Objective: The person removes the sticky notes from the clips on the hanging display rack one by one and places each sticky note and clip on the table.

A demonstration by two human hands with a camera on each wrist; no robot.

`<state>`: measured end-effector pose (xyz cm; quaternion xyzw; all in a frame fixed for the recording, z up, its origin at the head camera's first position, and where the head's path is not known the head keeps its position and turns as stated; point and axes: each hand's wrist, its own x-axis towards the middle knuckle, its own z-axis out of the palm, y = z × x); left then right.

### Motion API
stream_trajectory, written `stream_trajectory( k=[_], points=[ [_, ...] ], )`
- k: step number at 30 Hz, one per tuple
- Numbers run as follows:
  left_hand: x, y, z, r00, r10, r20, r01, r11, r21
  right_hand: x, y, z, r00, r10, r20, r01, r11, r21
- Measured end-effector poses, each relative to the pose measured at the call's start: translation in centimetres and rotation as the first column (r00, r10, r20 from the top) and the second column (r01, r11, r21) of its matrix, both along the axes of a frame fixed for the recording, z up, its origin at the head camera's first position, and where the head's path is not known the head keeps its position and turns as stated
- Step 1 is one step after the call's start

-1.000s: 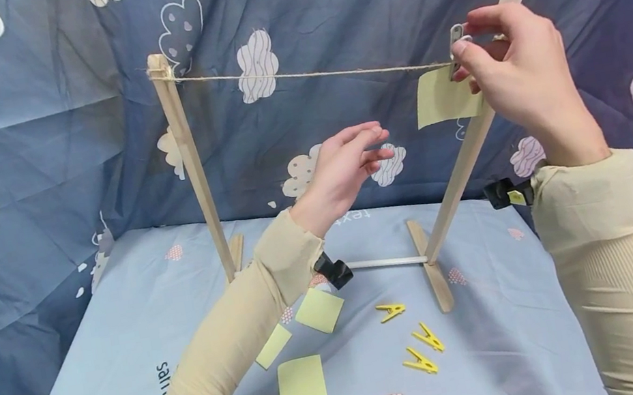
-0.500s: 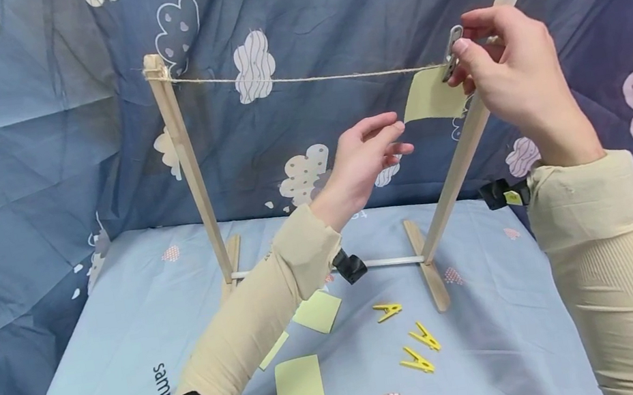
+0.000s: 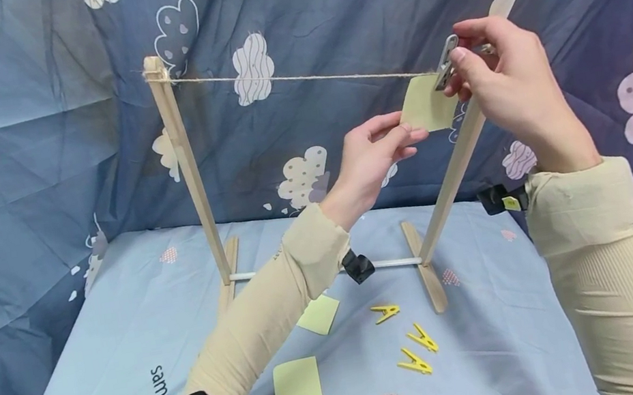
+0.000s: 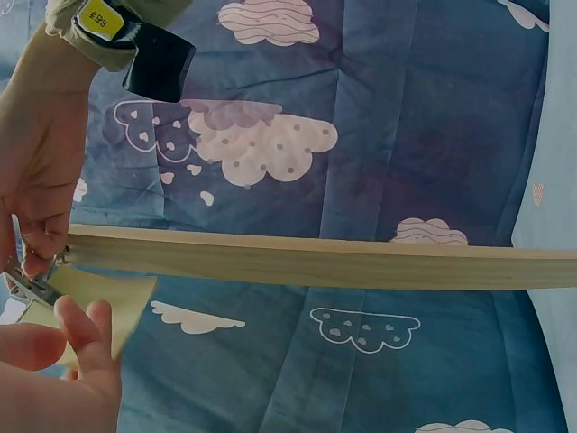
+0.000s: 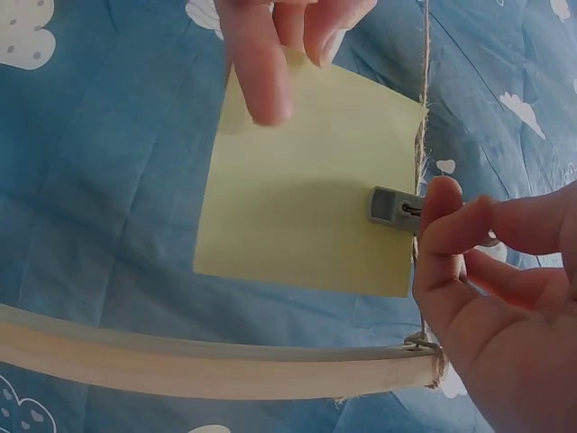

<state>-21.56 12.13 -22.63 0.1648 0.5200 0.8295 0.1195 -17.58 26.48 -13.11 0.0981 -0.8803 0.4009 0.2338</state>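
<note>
My right hand (image 3: 505, 74) pinches a grey clothespin (image 3: 447, 61) at the string's right end. In the right wrist view, the jaws of the clothespin (image 5: 389, 206) lie over the edge of a yellow sticky note (image 5: 306, 180), against the twine (image 5: 421, 135). The sticky note (image 3: 426, 104) hangs below the string in the head view. My left hand (image 3: 374, 150) pinches the note's lower left corner, thumb in front and fingers partly behind it. In the left wrist view, the note (image 4: 108, 302) is partly hidden by the left hand (image 4: 63, 370).
Two wooden posts (image 3: 188, 169) with flat feet hold the string, joined low by a white rod (image 3: 398, 262). On the blue cloth lie several yellow items: sticky notes (image 3: 297, 387) and clothespins (image 3: 414, 361). A dark cloud-patterned curtain (image 3: 324, 10) hangs behind.
My left hand has moved right and up to the note and taken its lower corner. My right hand has shifted slightly left and down with the grey clothespin, which tilts more.
</note>
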Motion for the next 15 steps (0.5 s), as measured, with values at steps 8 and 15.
stream_trajectory(
  k=[8,15],
  points=[
    [-0.1,0.2,-0.1,0.998,0.041,0.050,-0.042,0.999,0.023,-0.2,-0.2,0.0,1.000,0.005,0.007,-0.005,0.999,0.040],
    [1.5,-0.5,1.4,0.998,0.062,0.034,-0.061,0.998,-0.018,-0.1,0.0,0.2,1.000,-0.011,0.010,0.010,0.997,0.072]
  ],
)
